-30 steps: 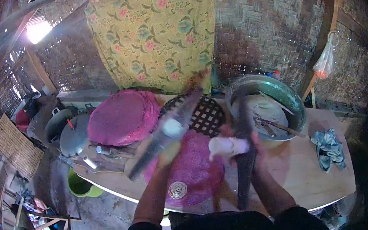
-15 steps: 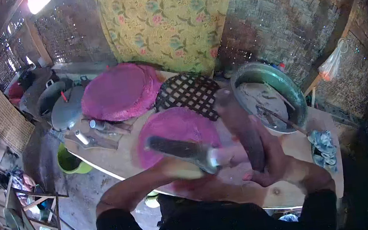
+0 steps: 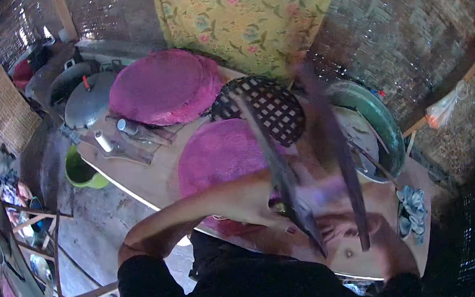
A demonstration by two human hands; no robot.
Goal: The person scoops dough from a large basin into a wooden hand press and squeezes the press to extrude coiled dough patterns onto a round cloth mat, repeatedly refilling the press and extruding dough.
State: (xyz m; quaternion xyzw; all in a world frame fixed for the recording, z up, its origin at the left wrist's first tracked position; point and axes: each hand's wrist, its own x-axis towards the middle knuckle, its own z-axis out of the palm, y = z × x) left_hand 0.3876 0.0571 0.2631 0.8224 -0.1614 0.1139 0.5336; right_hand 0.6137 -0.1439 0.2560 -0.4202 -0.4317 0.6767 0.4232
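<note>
My left hand (image 3: 263,207) is closed around a long, flat, dark board (image 3: 279,170), seen nearly edge-on and blurred. My right hand (image 3: 352,228) is around a second dark board (image 3: 340,155), also tilted up on its edge, with its fingers partly hidden behind it. Between the two boards shows a blurred purple-pink rounded piece (image 3: 321,192); which board it belongs to I cannot tell. Beneath and left of my hands lies a round pink mat or sheet (image 3: 217,154). A dark open-lattice round piece (image 3: 268,107) lies just beyond the boards.
A green-grey basin (image 3: 388,121) with sticks in pale contents stands at the right, with a bunched blue-grey cloth (image 3: 413,209) nearer me. At the back left are stacked pink rounds (image 3: 159,86), a lidded pot (image 3: 92,99) and wooden boards with a white cylinder (image 3: 103,140). A green bucket (image 3: 82,169) stands below.
The left board has swung from lying nearly level to upright on edge. The right board now stands farther right, and the view has shifted slightly.
</note>
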